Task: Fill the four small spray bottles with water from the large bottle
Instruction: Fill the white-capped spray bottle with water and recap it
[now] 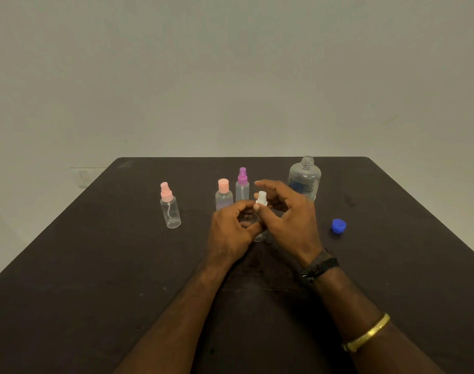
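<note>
A small clear spray bottle with a white spray head (261,198) stands at the table's middle. My left hand (232,230) grips its body, mostly hiding it. My right hand (287,214) pinches the white head with thumb and fingers. Behind them stand a clear bottle with a pink flat cap (223,194) and one with a purple spray head (242,184). To the left, apart, is a clear bottle with a pink spray head (170,205). The large clear bottle (304,178) stands uncapped at the back right. Its blue cap (338,225) lies on the table to the right.
The dark table (95,265) ends at a far edge just behind the large bottle, with a plain wall beyond. A black watch and a gold bangle are on my right forearm.
</note>
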